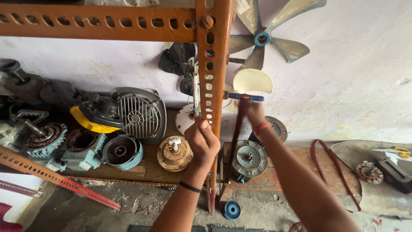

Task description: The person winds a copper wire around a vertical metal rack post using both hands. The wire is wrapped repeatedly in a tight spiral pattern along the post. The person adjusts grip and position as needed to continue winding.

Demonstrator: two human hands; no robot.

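Left hand (201, 139) gripping rusty slotted upright (212, 86)

1. The orange slotted upright (213, 77) is a rusty perforated steel angle post. It stands vertical at the middle of the scene, bolted at its top to a matching horizontal rail, and reaches down to the near floor.
2. The blue-handled tool (245, 97) lies level just right of the upright, at the height of the pale fan blade, its left end meeting the post.
3. A dark red strip (237, 133) hangs from the tool, slanting down toward the grey round motor.
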